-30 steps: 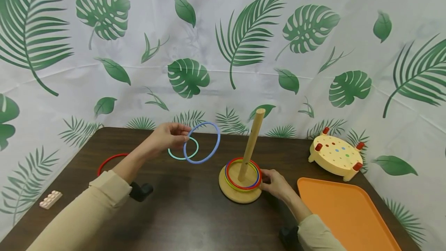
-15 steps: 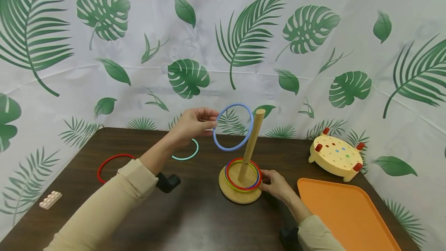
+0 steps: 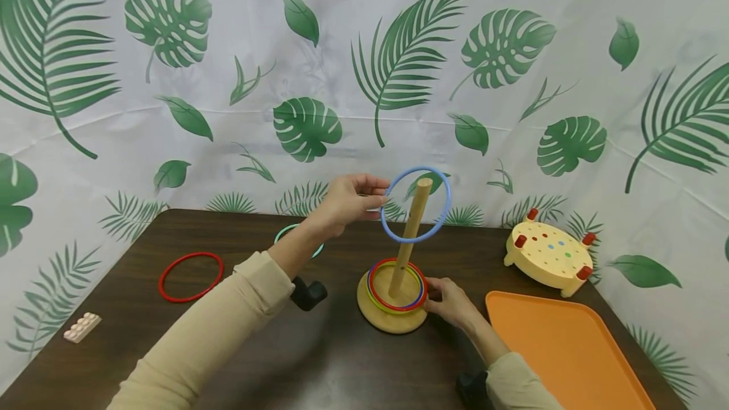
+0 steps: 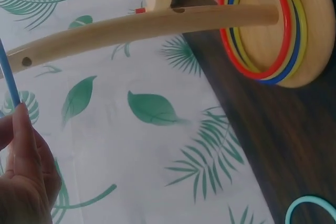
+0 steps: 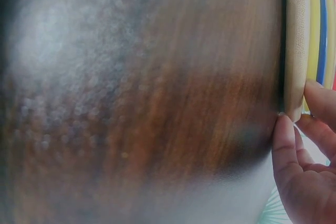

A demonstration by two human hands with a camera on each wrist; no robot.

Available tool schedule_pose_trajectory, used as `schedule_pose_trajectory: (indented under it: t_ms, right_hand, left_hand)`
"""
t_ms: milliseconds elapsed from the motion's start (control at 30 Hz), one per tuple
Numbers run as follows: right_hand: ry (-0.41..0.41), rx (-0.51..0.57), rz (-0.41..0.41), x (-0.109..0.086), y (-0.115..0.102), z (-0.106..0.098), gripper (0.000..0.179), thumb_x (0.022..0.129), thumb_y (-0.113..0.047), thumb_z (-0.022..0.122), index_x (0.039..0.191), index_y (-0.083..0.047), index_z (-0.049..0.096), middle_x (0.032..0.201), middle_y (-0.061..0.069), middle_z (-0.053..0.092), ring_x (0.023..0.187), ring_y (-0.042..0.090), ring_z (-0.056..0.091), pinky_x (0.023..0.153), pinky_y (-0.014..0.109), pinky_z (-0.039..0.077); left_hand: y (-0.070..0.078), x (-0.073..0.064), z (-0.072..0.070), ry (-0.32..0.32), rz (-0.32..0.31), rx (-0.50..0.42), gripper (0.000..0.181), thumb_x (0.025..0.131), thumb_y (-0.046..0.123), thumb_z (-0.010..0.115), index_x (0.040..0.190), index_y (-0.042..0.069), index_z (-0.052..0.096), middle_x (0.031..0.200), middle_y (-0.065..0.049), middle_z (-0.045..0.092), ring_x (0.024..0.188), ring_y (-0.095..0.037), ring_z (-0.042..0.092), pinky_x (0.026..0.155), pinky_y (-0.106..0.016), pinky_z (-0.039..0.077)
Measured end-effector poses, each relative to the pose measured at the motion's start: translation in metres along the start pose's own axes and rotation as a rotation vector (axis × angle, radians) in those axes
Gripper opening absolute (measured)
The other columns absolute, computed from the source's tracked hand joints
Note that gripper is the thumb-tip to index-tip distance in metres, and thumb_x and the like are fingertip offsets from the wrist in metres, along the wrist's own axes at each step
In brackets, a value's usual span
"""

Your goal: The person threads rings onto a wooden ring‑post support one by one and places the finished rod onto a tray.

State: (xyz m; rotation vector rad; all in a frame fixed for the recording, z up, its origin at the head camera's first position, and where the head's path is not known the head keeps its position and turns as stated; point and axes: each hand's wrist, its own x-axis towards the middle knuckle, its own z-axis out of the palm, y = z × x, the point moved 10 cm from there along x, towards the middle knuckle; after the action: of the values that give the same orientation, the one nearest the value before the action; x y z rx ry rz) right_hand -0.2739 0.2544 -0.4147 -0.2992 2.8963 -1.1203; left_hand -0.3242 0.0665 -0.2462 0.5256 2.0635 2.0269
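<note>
My left hand point(image 3: 355, 201) pinches a light blue ring point(image 3: 411, 241) at its left side, fingertips and thumb on the rim. In the head view the ring overlaps the upper part of a wooden post point(image 3: 405, 250), whose top shows inside it. The post leans slightly on its round wooden base point(image 3: 393, 325). Around the post's foot lie a red ring point(image 4: 287, 24), a blue ring point(image 4: 298, 40) and yellow rings point(image 5: 314, 35). My right hand point(image 3: 452, 302) grips the right edge of the base between thumb and fingers, beside the stacked rings.
Another red ring point(image 3: 182, 300) lies on the dark table point(image 3: 342, 372) at left. A mint ring point(image 3: 285, 230) is partly behind the left forearm. A small pale bumpy block point(image 3: 82, 328) sits far left. At right are an orange tray point(image 3: 569, 347) and a yellow pegged toy point(image 3: 549, 255).
My left hand has carried the light blue ring up and to the right, from beside the post to its top. The right hand has stayed at the base.
</note>
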Motion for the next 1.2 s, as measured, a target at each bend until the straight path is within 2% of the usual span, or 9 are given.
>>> schedule_pose_trajectory:
  t_ms: [200,300,500,633,800,1033,1200]
  right_hand:
    - [-0.002,0.015,-0.006,0.001,-0.001,0.0,0.049,0.073,0.002,0.07,0.12,0.007,0.059,0.105,0.018,0.06,0.093,0.031,0.063,0.083,0.044,0.053]
    - [-0.002,0.018,-0.011,0.002,0.0,0.0,0.048,0.073,0.003,0.069,0.119,0.008,0.059,0.104,0.018,0.06,0.093,0.031,0.063,0.083,0.045,0.053]
    - [0.007,0.007,-0.021,0.003,-0.002,-0.001,0.048,0.073,0.002,0.07,0.119,0.008,0.059,0.102,0.017,0.061,0.093,0.03,0.064,0.085,0.045,0.052]
    - [0.009,0.001,-0.028,0.003,-0.002,0.0,0.047,0.073,0.001,0.07,0.118,0.008,0.059,0.102,0.017,0.061,0.093,0.031,0.064,0.085,0.045,0.052]
    - [0.007,0.007,-0.026,0.002,-0.001,-0.001,0.047,0.073,0.001,0.071,0.119,0.007,0.059,0.104,0.018,0.061,0.094,0.032,0.063,0.087,0.047,0.051]
    - [0.006,0.013,-0.022,0.001,-0.001,-0.001,0.047,0.074,0.002,0.07,0.119,0.007,0.059,0.103,0.017,0.06,0.096,0.033,0.062,0.088,0.048,0.05]
    - [-0.003,0.024,-0.028,0.001,-0.001,0.0,0.041,0.074,0.003,0.068,0.115,0.007,0.062,0.103,0.017,0.061,0.095,0.033,0.062,0.086,0.047,0.052]
  left_hand:
    - [-0.013,0.006,0.004,0.018,-0.018,0.006,0.027,0.087,-0.003,0.063,0.114,-0.004,0.061,0.09,-0.006,0.061,0.088,-0.021,0.061,0.08,-0.04,0.057]
    - [-0.022,0.007,0.003,0.022,-0.043,0.031,0.027,0.087,-0.003,0.063,0.114,-0.004,0.062,0.089,-0.005,0.06,0.082,-0.015,0.061,0.08,-0.04,0.057]
    - [-0.05,0.007,0.002,0.029,-0.119,0.07,0.027,0.087,-0.002,0.063,0.114,-0.002,0.063,0.089,-0.005,0.061,0.078,-0.012,0.061,0.067,-0.027,0.058]
    - [-0.069,0.005,0.001,0.038,-0.148,0.084,0.026,0.086,-0.003,0.063,0.112,-0.004,0.064,0.087,-0.006,0.062,0.077,-0.012,0.062,0.063,-0.025,0.058]
    - [-0.087,0.003,-0.001,0.055,-0.166,0.118,0.023,0.085,-0.005,0.064,0.109,-0.005,0.065,0.085,-0.007,0.064,0.07,-0.009,0.059,0.061,-0.025,0.058]
    - [-0.109,0.0,0.0,0.067,-0.216,0.126,0.023,0.083,-0.005,0.066,0.106,-0.003,0.067,0.086,-0.009,0.065,0.069,-0.011,0.061,0.069,-0.034,0.059]
    - [-0.124,-0.003,0.002,0.068,-0.244,0.143,0.021,0.083,-0.005,0.066,0.104,-0.003,0.067,0.085,-0.009,0.065,0.065,-0.009,0.06,0.064,-0.031,0.059]
